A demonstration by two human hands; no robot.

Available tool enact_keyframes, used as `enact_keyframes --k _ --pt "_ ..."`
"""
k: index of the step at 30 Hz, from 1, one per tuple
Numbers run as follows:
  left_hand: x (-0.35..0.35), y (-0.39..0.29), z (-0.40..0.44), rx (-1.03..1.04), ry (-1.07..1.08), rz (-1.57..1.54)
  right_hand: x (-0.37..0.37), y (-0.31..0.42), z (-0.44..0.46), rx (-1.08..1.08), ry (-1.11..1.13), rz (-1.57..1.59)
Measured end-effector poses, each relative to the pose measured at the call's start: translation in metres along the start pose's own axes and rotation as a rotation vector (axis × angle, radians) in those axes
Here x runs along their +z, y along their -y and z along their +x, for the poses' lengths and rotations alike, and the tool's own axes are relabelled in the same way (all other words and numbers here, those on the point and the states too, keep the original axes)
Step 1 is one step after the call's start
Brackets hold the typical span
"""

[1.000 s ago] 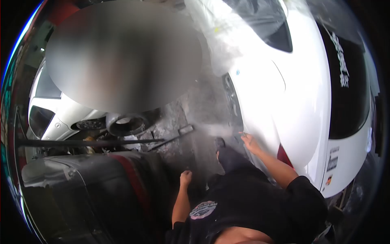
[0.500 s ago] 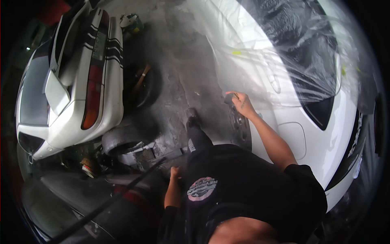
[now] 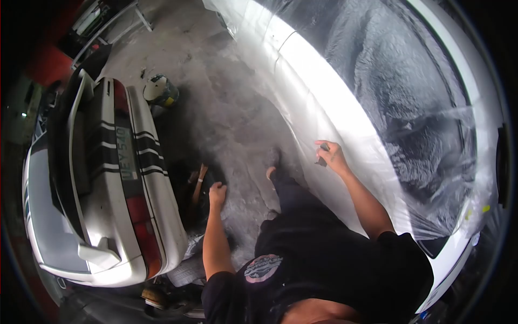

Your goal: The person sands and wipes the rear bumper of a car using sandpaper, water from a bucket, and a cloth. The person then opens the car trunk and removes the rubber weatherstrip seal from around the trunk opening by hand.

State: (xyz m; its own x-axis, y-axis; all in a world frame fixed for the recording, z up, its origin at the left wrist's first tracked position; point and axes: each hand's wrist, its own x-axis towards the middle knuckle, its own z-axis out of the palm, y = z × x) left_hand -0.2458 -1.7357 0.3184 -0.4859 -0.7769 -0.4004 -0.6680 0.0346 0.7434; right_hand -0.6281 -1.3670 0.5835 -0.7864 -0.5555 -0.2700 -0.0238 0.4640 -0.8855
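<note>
My right hand (image 3: 335,157) is closed around a small dark block-like object (image 3: 323,154), whose exact kind I cannot make out. It hangs just beside the white car (image 3: 345,108), which is draped in clear plastic sheeting (image 3: 361,70). Over the floor on the other side, my left hand (image 3: 217,193) has its fingers curled in, with nothing visible in it. Near that hand a wooden handle (image 3: 200,181) stands out from the dark area behind the white striped car (image 3: 137,216).
A paint-stained bucket (image 3: 160,90) stands on the concrete floor (image 3: 216,97) ahead. A tire (image 3: 189,271) lies by the striped car's rear corner. A light metal frame (image 3: 116,32) is at the far left. The floor passage runs between the two cars.
I have moved forward along the passage, with the bucket and striped car now nearer. My left arm has swung forward. The dark object is still in my right hand.
</note>
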Motion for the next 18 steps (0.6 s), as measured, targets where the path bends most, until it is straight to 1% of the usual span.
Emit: enact_keyframes --k 1,3,4,5,6,7,8,9,10,11,13,14,16,18 --pt "0.009 -0.021 0.036 0.061 0.005 -0.001 0.006 0.006 0.032 0.018 0.005 0.002" --pt "0.039 -0.046 0.100 0.106 0.043 0.051 0.022 0.026 0.097 -0.022 -0.012 -0.164" --pt "0.053 -0.072 0.123 0.144 0.087 0.092 0.038 -0.012 0.150 -0.317 -0.080 -0.311" --pt "0.068 -0.083 0.125 0.163 0.149 0.142 0.045 0.011 0.176 -0.291 -0.087 -0.294" --pt "0.075 -0.085 0.116 0.235 0.280 0.288 0.058 0.055 0.190 -0.112 0.069 -0.417" --pt "0.091 -0.113 0.144 0.343 0.380 0.406 0.061 0.096 0.236 0.019 0.208 -0.552" --pt "0.096 -0.160 0.167 0.356 0.369 0.402 0.069 0.101 0.287 -0.181 0.202 -0.731" --pt "0.086 -0.209 0.159 0.329 0.467 0.356 0.081 0.096 0.322 -0.362 0.213 -0.904" --pt "0.077 -0.249 0.150 0.299 0.568 0.306 0.087 0.124 0.352 -0.308 0.258 -0.998" --pt "0.073 -0.277 0.158 0.298 0.574 0.300 0.089 0.157 0.391 -0.261 0.295 -1.095" --pt "0.064 -0.316 0.183 0.175 0.492 0.058 0.096 0.173 0.467 -0.354 0.190 -1.243" --pt "0.062 -0.327 0.197 0.171 0.500 0.063 0.097 0.183 0.498 -0.344 0.194 -1.239" --pt "0.063 -0.346 0.229 0.123 0.461 -0.189 0.096 0.200 0.553 -0.231 0.193 -1.350" --pt "0.063 -0.366 0.259 0.156 0.455 -0.197 0.097 0.186 0.602 -0.167 0.172 -1.396"
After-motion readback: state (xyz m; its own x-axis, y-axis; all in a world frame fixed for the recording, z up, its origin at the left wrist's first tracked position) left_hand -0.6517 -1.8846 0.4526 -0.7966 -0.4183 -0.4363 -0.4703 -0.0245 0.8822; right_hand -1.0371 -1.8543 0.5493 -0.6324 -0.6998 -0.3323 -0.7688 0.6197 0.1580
